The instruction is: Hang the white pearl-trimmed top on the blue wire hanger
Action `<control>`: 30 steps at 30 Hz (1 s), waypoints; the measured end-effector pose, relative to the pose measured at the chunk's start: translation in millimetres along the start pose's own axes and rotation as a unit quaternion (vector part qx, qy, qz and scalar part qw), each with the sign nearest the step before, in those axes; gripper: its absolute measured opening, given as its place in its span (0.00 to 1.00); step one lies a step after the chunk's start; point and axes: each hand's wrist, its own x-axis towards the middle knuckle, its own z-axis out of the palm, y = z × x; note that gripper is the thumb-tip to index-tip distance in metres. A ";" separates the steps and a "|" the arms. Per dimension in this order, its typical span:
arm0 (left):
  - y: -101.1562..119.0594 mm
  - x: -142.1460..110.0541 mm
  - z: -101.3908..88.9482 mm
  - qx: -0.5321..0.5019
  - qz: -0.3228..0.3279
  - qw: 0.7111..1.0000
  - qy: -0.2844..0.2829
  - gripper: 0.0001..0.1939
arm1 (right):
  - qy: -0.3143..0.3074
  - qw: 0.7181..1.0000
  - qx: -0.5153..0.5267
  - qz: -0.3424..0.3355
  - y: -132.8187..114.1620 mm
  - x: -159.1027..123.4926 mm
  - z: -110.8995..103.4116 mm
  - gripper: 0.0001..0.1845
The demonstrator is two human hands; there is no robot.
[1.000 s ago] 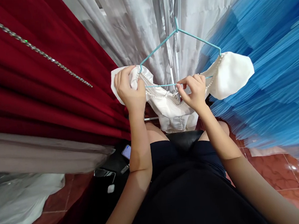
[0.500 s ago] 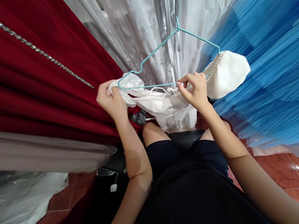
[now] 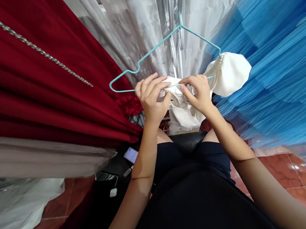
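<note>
In the head view, the right hand pinches the bar of the hanger, the left hand grips the white garment bunched against it, one sleeve sits at the hanger's right end, and red cloth and blue tulle flank everything.

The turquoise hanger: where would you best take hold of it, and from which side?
I'd probably pinch the turquoise hanger at the neck, coming from the hook side: its two sloping sides meet there, and that spot is clear of the white garment.
</note>
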 end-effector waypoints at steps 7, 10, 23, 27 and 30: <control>-3.8 -7.1 12.7 -0.033 -0.010 0.999 -0.030 0.11 | 0.224 0.973 -0.050 0.014 33.8 2.3 -21.5 0.17; -5.2 -8.1 13.7 -0.033 -0.017 0.999 -0.038 0.13 | 0.262 0.961 -0.085 0.021 64.6 11.3 -34.5 0.19; -3.4 2.3 2.4 -0.072 -0.032 0.995 -0.056 0.12 | 0.294 0.939 0.009 0.180 121.7 41.5 -97.2 0.11; -2.6 2.4 8.3 -0.083 -0.039 0.994 -0.056 0.12 | 0.334 0.929 -0.006 0.159 146.4 4.0 -100.5 0.11; -0.1 0.9 10.6 -0.079 -0.044 0.995 -0.047 0.11 | 0.347 0.928 -0.057 0.123 141.2 -34.1 -90.1 0.10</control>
